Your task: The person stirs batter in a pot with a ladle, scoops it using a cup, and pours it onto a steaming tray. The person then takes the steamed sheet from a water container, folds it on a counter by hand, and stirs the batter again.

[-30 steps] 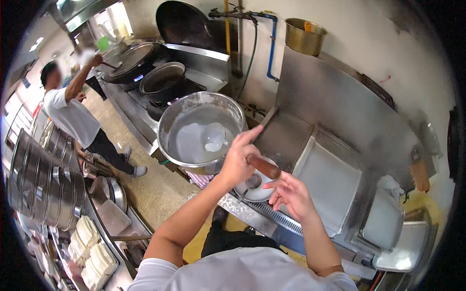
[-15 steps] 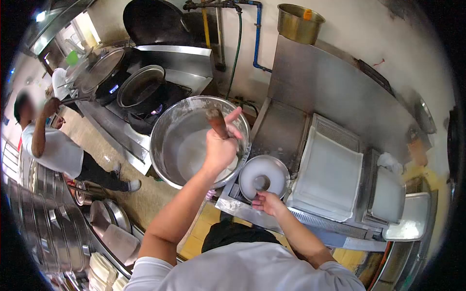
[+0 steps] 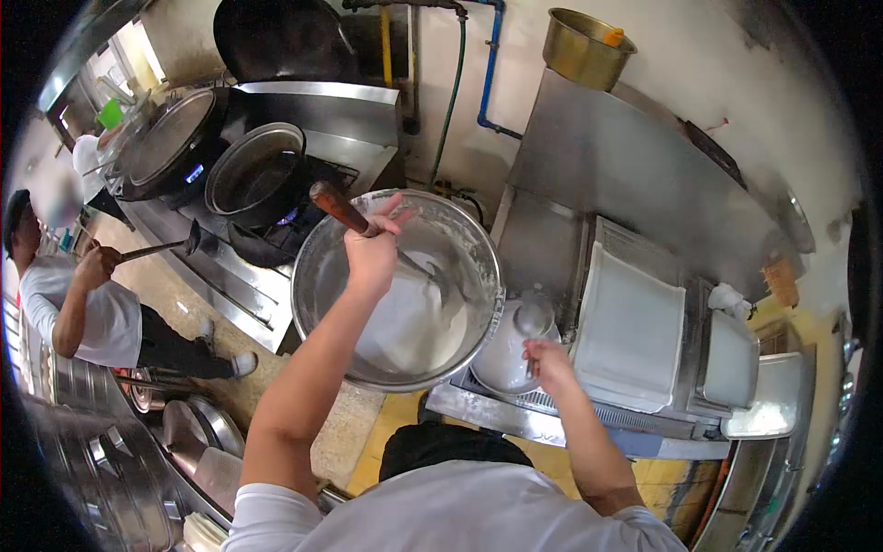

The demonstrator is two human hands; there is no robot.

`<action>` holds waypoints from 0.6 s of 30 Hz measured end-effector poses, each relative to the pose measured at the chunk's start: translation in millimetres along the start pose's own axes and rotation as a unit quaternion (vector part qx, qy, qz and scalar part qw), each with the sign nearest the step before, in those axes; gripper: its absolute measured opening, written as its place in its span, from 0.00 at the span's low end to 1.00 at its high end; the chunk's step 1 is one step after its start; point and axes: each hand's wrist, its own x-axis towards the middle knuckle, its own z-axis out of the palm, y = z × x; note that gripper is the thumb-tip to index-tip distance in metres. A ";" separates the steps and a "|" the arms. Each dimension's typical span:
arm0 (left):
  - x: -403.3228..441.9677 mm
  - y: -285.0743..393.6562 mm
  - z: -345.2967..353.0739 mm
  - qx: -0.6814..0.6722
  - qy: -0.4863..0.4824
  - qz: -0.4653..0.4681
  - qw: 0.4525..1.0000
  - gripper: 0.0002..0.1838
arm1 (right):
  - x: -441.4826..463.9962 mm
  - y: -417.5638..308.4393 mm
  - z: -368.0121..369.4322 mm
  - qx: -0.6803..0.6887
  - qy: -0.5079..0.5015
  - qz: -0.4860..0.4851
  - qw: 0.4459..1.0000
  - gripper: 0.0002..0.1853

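A: What do we have nearest?
B: Our right hand [image 3: 550,363], its grip closed around the thin handle of a small ladle [image 3: 533,317]. The cup, a little blurred, is over the small bowl [image 3: 497,391] on the metal table [image 3: 469,410]; whether it touches, we cannot tell.
A: And our left hand [image 3: 371,258]?
B: Its grip is wrapped around the wooden handle of the big ladle [image 3: 340,207], with a finger or two sticking out. The ladle slants down into the big bowl [image 3: 474,244], its lower end at the white liquid [image 3: 409,322]; how deep, we cannot see.
A: How do we handle it well?
B: We'd want every finger round the wood, so the handle can't roll. We'd move it slowly, clear of the bowl wall, and let drips fall inside the rim. We'd hold the small cup level too, so that nothing slops onto the table.
A: And farther off?
B: Beside the small bowl lies a white tray [image 3: 635,322]. Beyond our left side, a dark pot [image 3: 258,175] is on the stove [image 3: 216,262], and another person [image 3: 92,304] holds a long ladle [image 3: 156,248]. High up at the back we see a brass pot [image 3: 584,55]
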 end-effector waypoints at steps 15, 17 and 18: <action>-40.9 55.9 -83.0 0.106 0.024 0.059 0.992 0.17 | -5.5 -208.6 196.0 -0.633 -0.043 -0.437 0.637 0.09; -53.3 52.6 -96.7 0.108 0.011 0.076 0.991 0.17 | 25.6 -193.8 221.8 -0.693 -0.060 -0.426 0.579 0.09; -60.1 54.8 -99.5 0.116 0.014 0.078 0.990 0.17 | 36.5 -189.4 233.6 -0.719 -0.066 -0.419 0.550 0.10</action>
